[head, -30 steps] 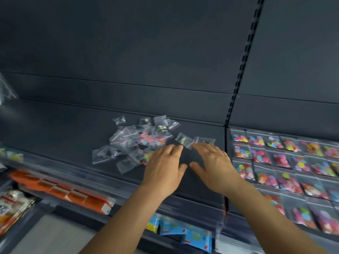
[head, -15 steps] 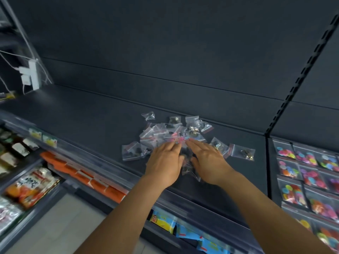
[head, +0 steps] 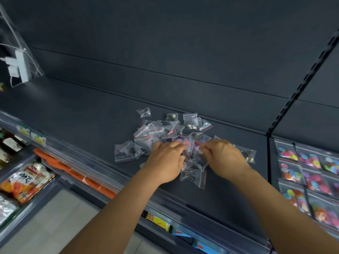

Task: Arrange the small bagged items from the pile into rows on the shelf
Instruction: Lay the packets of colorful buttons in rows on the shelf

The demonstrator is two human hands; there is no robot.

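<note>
A loose pile of small clear zip bags (head: 163,131) lies on the dark shelf (head: 82,110). Both my hands reach into its near side. My left hand (head: 166,162) has its fingers curled onto a bag of pink and coloured discs (head: 185,142). My right hand (head: 225,158) pinches the edge of a clear bag (head: 199,153) between thumb and fingers. More bags lie under and between the hands, partly hidden. One bag (head: 123,151) sits apart at the left, another (head: 247,153) just right of my right hand.
Rows of bags with coloured discs (head: 308,162) fill the shelf section to the right, beyond a slotted upright (head: 300,85). A clear price rail (head: 91,162) runs along the front edge. Snack packs (head: 27,182) lie on the lower shelf. A white power strip (head: 18,66) hangs at far left.
The view has swung left, away from the arranged rows. Both hands moved from flat on the bare shelf into the pile, and their fingers have curled onto bags.
</note>
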